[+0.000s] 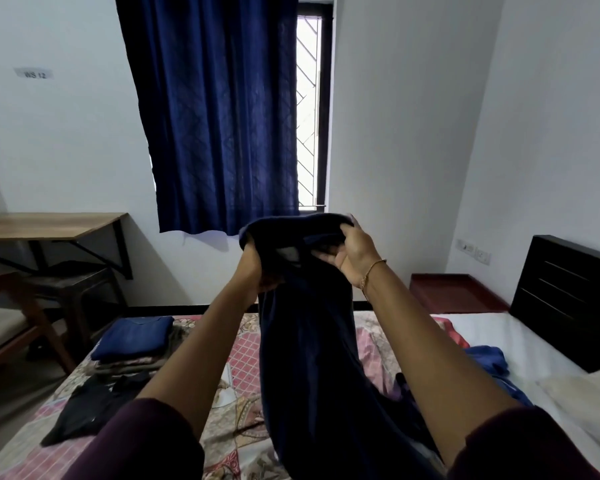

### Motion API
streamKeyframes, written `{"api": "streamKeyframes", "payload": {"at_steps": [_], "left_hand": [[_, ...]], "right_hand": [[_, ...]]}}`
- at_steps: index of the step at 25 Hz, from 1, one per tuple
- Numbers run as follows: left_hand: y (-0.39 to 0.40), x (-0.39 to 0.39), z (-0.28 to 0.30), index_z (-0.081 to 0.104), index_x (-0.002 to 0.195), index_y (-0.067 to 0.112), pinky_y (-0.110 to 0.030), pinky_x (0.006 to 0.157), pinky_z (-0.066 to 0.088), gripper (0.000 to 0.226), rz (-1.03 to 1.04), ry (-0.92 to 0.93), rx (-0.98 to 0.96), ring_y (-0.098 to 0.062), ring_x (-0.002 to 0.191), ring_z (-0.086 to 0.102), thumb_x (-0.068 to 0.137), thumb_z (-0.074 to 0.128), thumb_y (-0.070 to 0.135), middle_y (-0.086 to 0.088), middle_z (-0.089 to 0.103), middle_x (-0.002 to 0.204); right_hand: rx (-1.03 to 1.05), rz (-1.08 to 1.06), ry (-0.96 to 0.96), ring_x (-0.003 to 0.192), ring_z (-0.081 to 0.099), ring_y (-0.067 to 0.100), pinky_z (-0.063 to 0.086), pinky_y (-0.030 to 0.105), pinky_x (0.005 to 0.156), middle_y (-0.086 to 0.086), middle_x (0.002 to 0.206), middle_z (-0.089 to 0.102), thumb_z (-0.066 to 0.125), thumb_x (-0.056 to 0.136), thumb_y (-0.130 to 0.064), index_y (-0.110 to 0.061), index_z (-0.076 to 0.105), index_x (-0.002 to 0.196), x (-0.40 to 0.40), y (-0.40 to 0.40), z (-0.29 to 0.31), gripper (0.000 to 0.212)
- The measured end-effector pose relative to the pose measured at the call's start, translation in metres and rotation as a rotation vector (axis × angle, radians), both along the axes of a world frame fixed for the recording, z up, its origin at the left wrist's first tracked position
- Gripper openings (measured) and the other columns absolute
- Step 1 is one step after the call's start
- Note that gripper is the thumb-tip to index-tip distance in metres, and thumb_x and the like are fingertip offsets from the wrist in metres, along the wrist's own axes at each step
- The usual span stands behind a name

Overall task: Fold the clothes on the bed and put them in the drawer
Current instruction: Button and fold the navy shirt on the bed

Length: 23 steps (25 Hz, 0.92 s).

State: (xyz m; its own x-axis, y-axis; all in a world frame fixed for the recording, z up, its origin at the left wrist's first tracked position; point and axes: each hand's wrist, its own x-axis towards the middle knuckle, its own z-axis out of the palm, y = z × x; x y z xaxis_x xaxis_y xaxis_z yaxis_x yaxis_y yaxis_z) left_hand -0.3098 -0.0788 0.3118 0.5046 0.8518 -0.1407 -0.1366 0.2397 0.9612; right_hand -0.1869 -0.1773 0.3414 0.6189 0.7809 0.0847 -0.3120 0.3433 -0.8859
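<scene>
Maroon sleeves fill the bottom edge, and both forearms reach up from them to a dark navy garment held in the air over the bed.

Far left, a folded stack with a blue piece on top sits near the bed's corner, and a black garment lies loose and unfolded just in front of it. The left hand grips the navy garment's upper edge, fingers curled shut into the cloth and mostly hidden by it. The cloth hangs in a long column between the arms, its lower end reaching down toward the patterned bedspread. The right hand, with a thin bracelet at the wrist, pinches the same upper edge, thumb on the near side and fingers tucked over the top. Further right, a crumpled blue garment waits on the bed near the white sheet.

No drawer is in view (so where the stack will go cannot be told).

Likely trouble from here: both hands sit close together on what looks like a waistband, so the hanging length may twist and fold unevenly. The trailing end could also drag the loose clothes beneath it, or brush the finished stack when laid down.
</scene>
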Motion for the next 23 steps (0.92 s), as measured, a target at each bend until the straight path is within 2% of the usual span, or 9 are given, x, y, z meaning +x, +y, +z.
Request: {"api": "streamKeyframes", "payload": {"at_steps": [2, 4, 6, 8, 10, 14, 17, 19, 23], "left_hand": [[-0.005, 0.005, 0.022, 0.055, 0.117, 0.01, -0.038, 0.078, 0.053, 0.074, 0.147, -0.058, 0.057, -0.031, 0.091, 0.064, 0.088, 0.024, 0.071, -0.015, 0.066, 0.104], [-0.007, 0.007, 0.041, 0.063, 0.112, 0.011, -0.043, 0.092, 0.049, 0.079, 0.288, 0.001, 0.278, -0.03, 0.099, 0.062, 0.087, 0.021, 0.073, -0.014, 0.067, 0.104], [-0.017, 0.004, 0.058, 0.068, 0.09, 0.015, -0.036, 0.103, 0.039, 0.061, 0.399, -0.007, 0.509, -0.022, 0.109, 0.052, 0.096, 0.023, 0.056, -0.006, 0.063, 0.101], [-0.038, 0.0, 0.076, 0.066, 0.085, 0.013, -0.027, 0.103, 0.029, 0.042, 0.464, -0.06, 0.701, -0.017, 0.112, 0.039, 0.095, 0.03, 0.033, 0.005, 0.046, 0.091], [-0.052, -0.005, 0.09, 0.065, 0.091, 0.007, -0.034, 0.102, 0.027, 0.036, 0.559, -0.001, 1.03, -0.02, 0.111, 0.035, 0.083, 0.033, 0.02, 0.012, 0.038, 0.079], [-0.056, -0.013, 0.11, 0.057, 0.07, -0.003, -0.031, 0.076, 0.034, 0.02, 0.799, 0.158, 1.532, -0.036, 0.089, 0.048, 0.084, 0.051, 0.009, -0.004, 0.046, 0.06], [-0.065, -0.02, 0.103, 0.058, 0.079, -0.006, -0.033, 0.063, 0.032, 0.021, 0.783, 0.273, 1.493, -0.027, 0.076, 0.041, 0.089, 0.052, 0.011, -0.019, 0.05, 0.082], [-0.069, -0.029, 0.089, 0.056, 0.094, -0.006, -0.031, 0.062, 0.031, 0.022, 0.769, 0.304, 1.387, -0.025, 0.072, 0.043, 0.096, 0.045, 0.013, -0.021, 0.048, 0.097], [-0.085, -0.051, 0.087, 0.05, 0.097, -0.003, -0.03, 0.059, 0.025, 0.022, 0.771, 0.282, 1.267, -0.026, 0.063, 0.044, 0.1, 0.038, 0.014, -0.01, 0.052, 0.074]], "right_hand": [[-0.096, -0.061, -0.324, 0.091, 0.057, 0.022, 0.05, 0.031, 0.072, 0.012, 0.115, 0.055, 0.043, 0.094, -0.013, -0.015, 0.043, 0.127, -0.007, -0.009, 0.025, 0.033], [-0.32, -0.189, -0.804, 0.094, 0.05, 0.023, 0.044, 0.033, 0.085, 0.01, 0.114, 0.05, 0.051, 0.084, -0.009, -0.017, 0.041, 0.122, -0.006, -0.019, 0.045, 0.04], [-0.527, -0.43, -1.331, 0.115, 0.036, 0.029, 0.029, 0.037, 0.099, 0.014, 0.122, 0.041, 0.05, 0.081, 0.001, -0.015, 0.035, 0.131, -0.004, -0.027, 0.058, 0.054], [-0.467, -0.665, -1.569, 0.134, 0.022, 0.033, 0.02, 0.043, 0.106, 0.021, 0.134, 0.039, 0.048, 0.08, 0.011, -0.012, 0.034, 0.137, 0.0, -0.032, 0.067, 0.062], [-0.212, -0.714, -1.499, 0.135, 0.028, 0.036, 0.026, 0.045, 0.108, 0.023, 0.137, 0.04, 0.049, 0.083, 0.011, -0.009, 0.033, 0.139, 0.005, -0.034, 0.076, 0.062], [0.081, -0.346, -1.382, 0.103, 0.057, 0.025, 0.049, 0.036, 0.09, 0.019, 0.124, 0.05, 0.052, 0.088, 0.002, -0.012, 0.018, 0.144, 0.007, -0.04, 0.081, 0.068], [0.129, -0.228, -1.366, 0.116, 0.051, 0.029, 0.045, 0.04, 0.1, 0.019, 0.132, 0.045, 0.052, 0.088, -0.001, -0.011, 0.021, 0.143, -0.002, -0.044, 0.066, 0.064], [0.159, -0.254, -1.294, 0.122, 0.045, 0.03, 0.037, 0.031, 0.105, 0.018, 0.136, 0.04, 0.048, 0.088, -0.002, -0.011, 0.027, 0.142, -0.008, -0.046, 0.054, 0.059], [0.247, -0.218, -1.23, 0.125, 0.043, 0.021, 0.028, 0.011, 0.103, 0.014, 0.138, 0.043, 0.047, 0.081, 0.002, -0.012, 0.034, 0.141, -0.03, -0.055, 0.056, 0.063]]}}
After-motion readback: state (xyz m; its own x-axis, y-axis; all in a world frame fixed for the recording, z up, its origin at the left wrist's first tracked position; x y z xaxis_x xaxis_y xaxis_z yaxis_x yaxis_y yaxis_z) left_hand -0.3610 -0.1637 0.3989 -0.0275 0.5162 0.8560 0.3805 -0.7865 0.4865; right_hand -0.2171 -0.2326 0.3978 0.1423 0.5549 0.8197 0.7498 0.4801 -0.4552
